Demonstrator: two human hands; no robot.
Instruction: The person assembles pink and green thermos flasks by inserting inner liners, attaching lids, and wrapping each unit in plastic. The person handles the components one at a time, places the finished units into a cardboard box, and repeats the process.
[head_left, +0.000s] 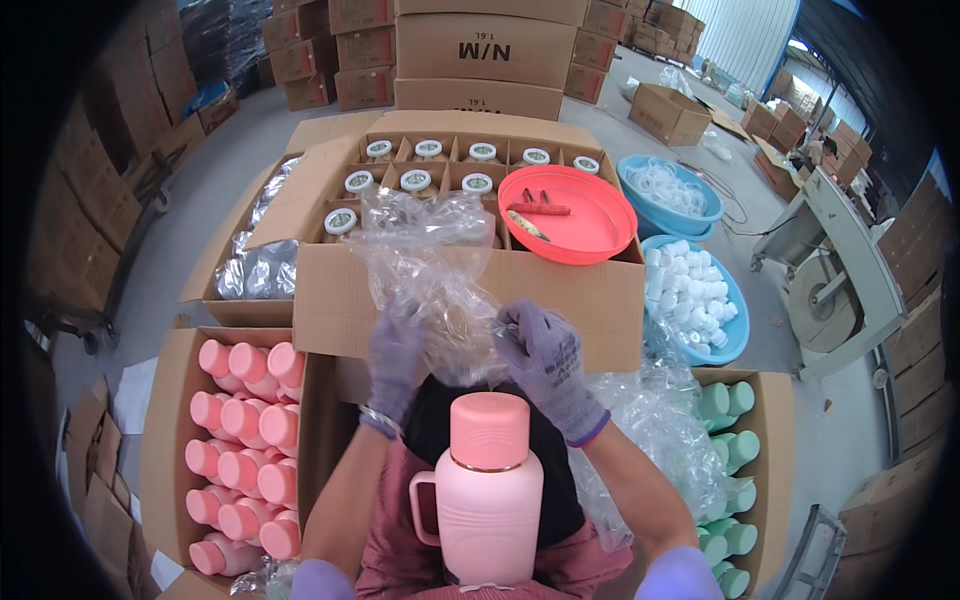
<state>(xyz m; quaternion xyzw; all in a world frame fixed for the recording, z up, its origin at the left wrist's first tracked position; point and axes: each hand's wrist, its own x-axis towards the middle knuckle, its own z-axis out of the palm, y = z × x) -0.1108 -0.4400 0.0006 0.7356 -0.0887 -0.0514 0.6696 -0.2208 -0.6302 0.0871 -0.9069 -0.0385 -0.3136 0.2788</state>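
My left hand (396, 355) and my right hand (548, 362), both in grey-purple gloves, are closed on opposite sides of a clear plastic bag (455, 325). The crumpled bag spreads up over the front flap of an open carton. Below it, a pink vacuum jug (488, 510) with a coral lid (489, 430) and a side handle stands upright on my lap, touched by neither hand. The fingertips of my left hand are partly hidden by the film.
The carton (560, 310) ahead holds several bottles with white-rimmed tops. On it rests a red basin (590, 215) with tools. Pink jugs (240, 470) fill a box at left; green-lidded ones (738, 450) stand at right. Blue tubs (735, 345) hold white caps and clear rings.
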